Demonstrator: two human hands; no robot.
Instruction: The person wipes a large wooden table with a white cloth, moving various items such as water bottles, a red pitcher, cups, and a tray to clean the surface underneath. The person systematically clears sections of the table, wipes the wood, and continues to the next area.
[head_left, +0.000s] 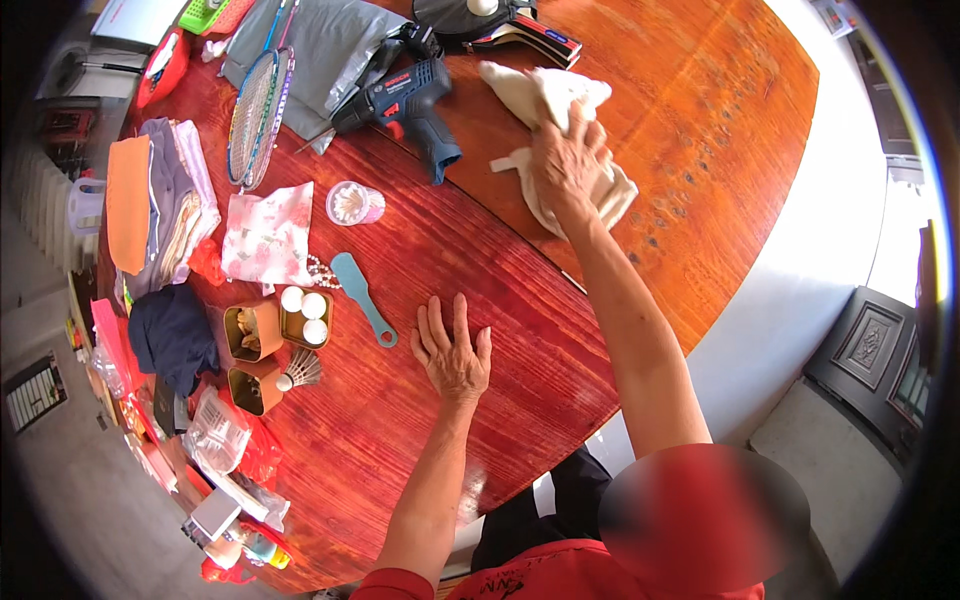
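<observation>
My right hand [568, 160] reaches to the far side of the table and presses down on a crumpled white cloth [578, 90], its fingers bent over the fabric. Folds of the cloth spread out on both sides of the hand. My left hand [455, 362] lies flat on the red wooden tabletop [520, 370], fingers stretched, with nothing in it. Closest to it is a flat teal tool with a holed handle [362, 295], just left of the fingertips.
A cordless drill [405, 100] and a table tennis paddle [530, 38] lie beyond the hands. Toward the left are badminton rackets [262, 120], a tub of cotton swabs [352, 203], small boxes [254, 330] with white balls [314, 331], a shuttlecock [302, 370], folded clothes [170, 200] and plastic bags [218, 430].
</observation>
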